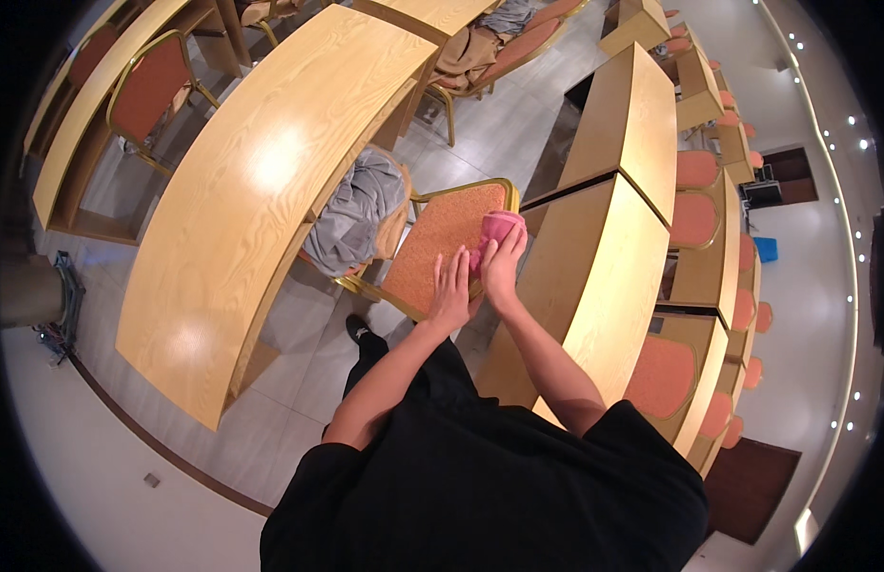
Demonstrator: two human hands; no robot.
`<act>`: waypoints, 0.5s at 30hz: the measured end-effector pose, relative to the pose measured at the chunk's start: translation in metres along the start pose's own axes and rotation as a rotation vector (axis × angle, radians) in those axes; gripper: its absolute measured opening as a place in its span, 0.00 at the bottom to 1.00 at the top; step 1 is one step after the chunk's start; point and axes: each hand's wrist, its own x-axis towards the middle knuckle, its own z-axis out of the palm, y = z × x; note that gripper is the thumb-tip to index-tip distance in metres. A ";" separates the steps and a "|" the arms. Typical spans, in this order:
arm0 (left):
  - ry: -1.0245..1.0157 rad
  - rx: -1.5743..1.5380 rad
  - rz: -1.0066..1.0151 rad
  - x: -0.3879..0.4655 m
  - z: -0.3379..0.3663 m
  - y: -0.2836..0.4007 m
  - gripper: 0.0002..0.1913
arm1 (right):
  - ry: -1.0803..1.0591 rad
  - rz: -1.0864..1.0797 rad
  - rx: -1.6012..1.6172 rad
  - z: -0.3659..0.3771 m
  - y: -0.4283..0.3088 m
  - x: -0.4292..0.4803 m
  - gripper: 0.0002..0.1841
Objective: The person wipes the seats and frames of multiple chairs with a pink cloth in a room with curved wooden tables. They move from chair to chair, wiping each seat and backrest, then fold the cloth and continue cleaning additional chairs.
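An orange upholstered chair back (pixel 442 236) with a gold metal frame stands before me, turned at an angle between two rows of desks. My right hand (pixel 502 268) presses a folded pink cloth (pixel 499 226) against the upper right part of its fabric. Beside it, my left hand (pixel 452 289) lies on the orange fabric near the lower edge, fingers slightly spread, close to the cloth's lower end. Crumpled grey fabric (pixel 359 214) and tan fabric (pixel 394 232) lie heaped on the chair's seat, partly under the desk edge.
A long curved wooden desk (pixel 270 179) runs along the left. Another row of wooden desks (pixel 588 243) borders the right side. More orange chairs (pixel 152 89) stand at the desks, one bearing tan fabric (pixel 467 57). A grey tiled floor (pixel 299 357) shows between the rows.
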 end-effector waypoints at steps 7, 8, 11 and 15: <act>-0.046 0.002 -0.196 -0.036 -0.027 0.021 0.50 | 0.031 0.039 0.025 0.010 -0.026 -0.060 0.41; -0.053 0.048 -0.248 -0.046 -0.031 0.022 0.48 | 0.000 0.055 0.049 0.010 -0.029 -0.070 0.42; 0.070 0.043 -0.507 -0.078 -0.037 0.031 0.41 | -0.176 0.101 0.126 0.000 -0.035 -0.101 0.44; 0.232 -0.748 -1.267 -0.103 -0.031 0.038 0.33 | -0.397 0.102 0.193 -0.018 -0.034 -0.116 0.45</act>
